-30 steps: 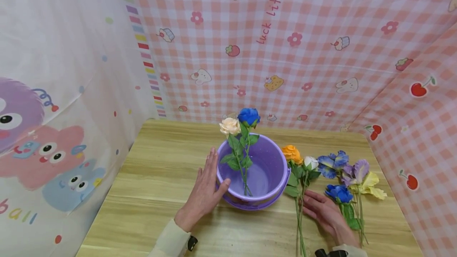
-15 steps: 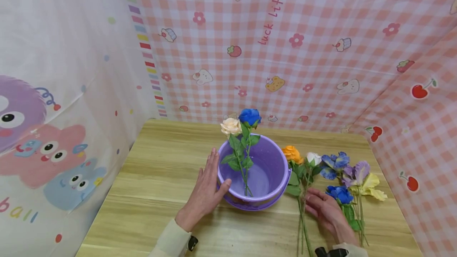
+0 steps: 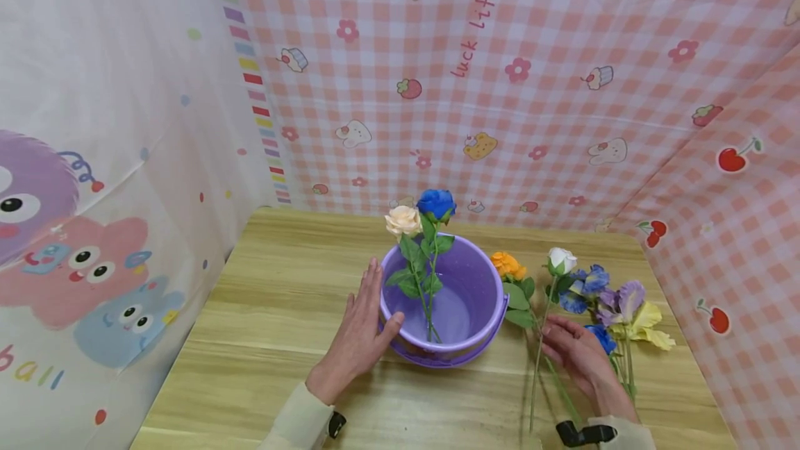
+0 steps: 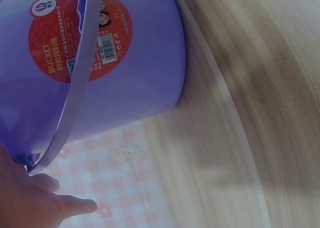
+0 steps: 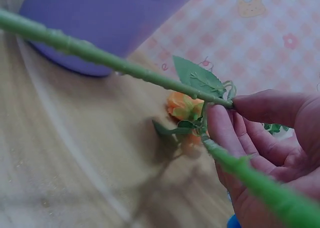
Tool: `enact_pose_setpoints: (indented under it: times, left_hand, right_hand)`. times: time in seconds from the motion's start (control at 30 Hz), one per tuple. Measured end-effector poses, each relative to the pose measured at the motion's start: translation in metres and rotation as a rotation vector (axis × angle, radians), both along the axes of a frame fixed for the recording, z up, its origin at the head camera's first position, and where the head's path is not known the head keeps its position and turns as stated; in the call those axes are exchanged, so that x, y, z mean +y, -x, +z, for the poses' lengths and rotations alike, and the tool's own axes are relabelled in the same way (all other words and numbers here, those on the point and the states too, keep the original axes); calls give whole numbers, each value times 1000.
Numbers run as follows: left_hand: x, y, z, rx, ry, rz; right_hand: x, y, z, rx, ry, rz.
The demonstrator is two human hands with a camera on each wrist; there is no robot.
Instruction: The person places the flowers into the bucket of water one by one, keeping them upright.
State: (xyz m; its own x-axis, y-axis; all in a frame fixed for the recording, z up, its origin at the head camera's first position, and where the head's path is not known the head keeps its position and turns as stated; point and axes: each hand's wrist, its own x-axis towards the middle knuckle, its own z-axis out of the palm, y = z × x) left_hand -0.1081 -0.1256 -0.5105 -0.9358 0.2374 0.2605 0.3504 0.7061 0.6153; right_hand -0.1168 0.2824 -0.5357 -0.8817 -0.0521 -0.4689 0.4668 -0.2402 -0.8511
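My right hand (image 3: 581, 353) pinches the stem of a white rose (image 3: 561, 261) between thumb and fingertips, to the right of the purple bucket (image 3: 475, 276). The right wrist view shows this green stem (image 5: 125, 67) close up. A second stem (image 5: 240, 170), running from the orange rose (image 3: 508, 266), passes against the fingers. With fingers straight, my left hand (image 3: 357, 335) rests on the bucket's left side; its thumb lies near the rim. A cream rose (image 3: 403, 221) and a blue rose (image 3: 436, 205) stand in the bucket, leaning on its far rim.
Right of my right hand lie a blue-violet iris (image 3: 587, 287), a purple iris (image 3: 621, 302), a yellow iris (image 3: 650, 325) and another blue rose (image 3: 601, 337), partly hidden. The wooden table (image 3: 275, 283) meets printed curtains (image 3: 375, 103) at the back and sides.
The white rose has been raised and drawn apart from the orange rose, its stem now held by my right hand. My left hand and the bucket have stayed put.
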Motion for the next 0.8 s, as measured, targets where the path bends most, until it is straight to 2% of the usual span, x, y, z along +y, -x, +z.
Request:
enact_pose_setpoints:
  times: [0.3, 0.6, 0.8]
  left_hand:
    - [0, 0, 0, 4, -4, 0]
    - [0, 0, 0, 9, 3, 1]
    - [0, 0, 0, 16, -2, -2]
  right_hand:
    - [1, 2, 13, 32, -14, -13]
    - [4, 5, 21, 145, 67, -30]
    - [5, 10, 28, 178, 95, -30]
